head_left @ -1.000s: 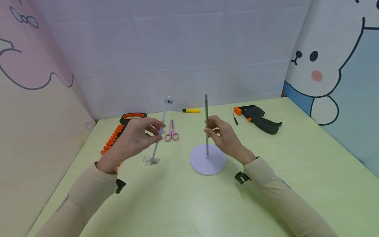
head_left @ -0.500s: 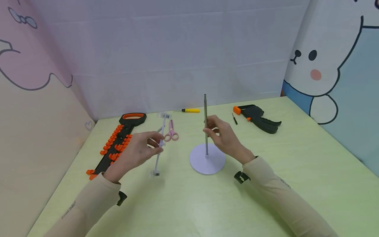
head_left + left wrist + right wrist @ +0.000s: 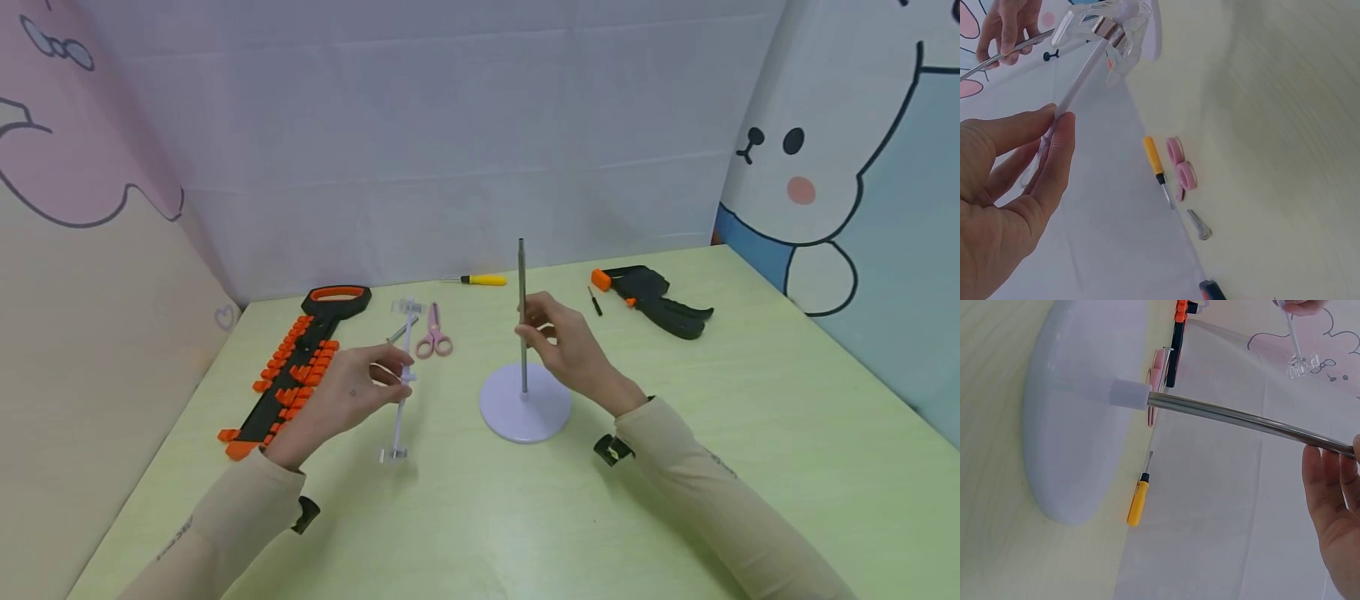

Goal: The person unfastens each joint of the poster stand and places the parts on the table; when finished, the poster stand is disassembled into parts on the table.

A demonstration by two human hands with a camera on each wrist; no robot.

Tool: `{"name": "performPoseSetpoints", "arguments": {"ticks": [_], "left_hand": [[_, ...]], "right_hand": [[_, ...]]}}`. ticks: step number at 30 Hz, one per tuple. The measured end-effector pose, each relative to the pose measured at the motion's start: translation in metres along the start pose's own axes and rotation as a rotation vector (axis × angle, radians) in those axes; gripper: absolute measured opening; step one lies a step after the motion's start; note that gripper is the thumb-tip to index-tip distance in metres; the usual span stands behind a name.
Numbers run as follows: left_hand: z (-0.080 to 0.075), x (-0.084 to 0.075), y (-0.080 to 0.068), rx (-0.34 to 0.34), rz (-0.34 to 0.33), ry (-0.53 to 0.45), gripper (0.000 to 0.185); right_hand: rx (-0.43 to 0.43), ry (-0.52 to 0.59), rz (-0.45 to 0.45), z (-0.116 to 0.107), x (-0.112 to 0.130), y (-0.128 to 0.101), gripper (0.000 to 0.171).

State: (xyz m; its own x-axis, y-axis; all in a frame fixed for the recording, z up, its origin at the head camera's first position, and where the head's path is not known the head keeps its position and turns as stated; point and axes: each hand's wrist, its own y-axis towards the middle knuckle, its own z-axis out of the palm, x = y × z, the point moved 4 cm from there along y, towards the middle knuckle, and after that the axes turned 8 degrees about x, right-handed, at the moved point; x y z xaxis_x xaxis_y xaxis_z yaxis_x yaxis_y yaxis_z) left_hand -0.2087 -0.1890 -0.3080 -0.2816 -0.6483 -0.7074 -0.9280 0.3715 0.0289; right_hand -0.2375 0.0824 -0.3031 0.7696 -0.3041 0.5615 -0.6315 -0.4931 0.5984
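1. Lowered and drawn nearer since a second ago, the left hand [image 3: 348,398] now shows the whole orange-and-black tool rack [image 3: 292,367] behind it; the right hand [image 3: 558,337] has kept its place.
2. One pale green table [image 3: 750,433] with a matte, faintly ribbed top sits inside plain white panels at the far side, a pink cartoon panel on the left and a bear-print panel on the right.
3. The left hand's thumb and fingers [image 3: 1054,156] pinch the middle of one thin white plastic rod [image 3: 402,392] with a clear clip at each end, held off the table, nearly upright, left of the stand.
4. The right hand's fingertips are closed on one smooth steel pole [image 3: 522,317], standing upright from a round, flat white base [image 3: 525,412] at the table's middle.
5. Beyond lie one pair of pink scissors [image 3: 434,337], one yellow-handled screwdriver [image 3: 480,280], one small black screwdriver [image 3: 596,301] and one black clamp [image 3: 660,304] with orange tips.
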Motion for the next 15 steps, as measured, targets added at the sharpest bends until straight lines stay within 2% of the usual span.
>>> {"name": "performPoseSetpoints", "arguments": {"ticks": [15], "left_hand": [[0.0063, 0.0104, -0.0012, 0.036, -0.086, 0.001, 0.03]], "right_hand": [[-0.002, 0.002, -0.011, 0.0007, -0.0013, -0.0004, 0.025]]}}
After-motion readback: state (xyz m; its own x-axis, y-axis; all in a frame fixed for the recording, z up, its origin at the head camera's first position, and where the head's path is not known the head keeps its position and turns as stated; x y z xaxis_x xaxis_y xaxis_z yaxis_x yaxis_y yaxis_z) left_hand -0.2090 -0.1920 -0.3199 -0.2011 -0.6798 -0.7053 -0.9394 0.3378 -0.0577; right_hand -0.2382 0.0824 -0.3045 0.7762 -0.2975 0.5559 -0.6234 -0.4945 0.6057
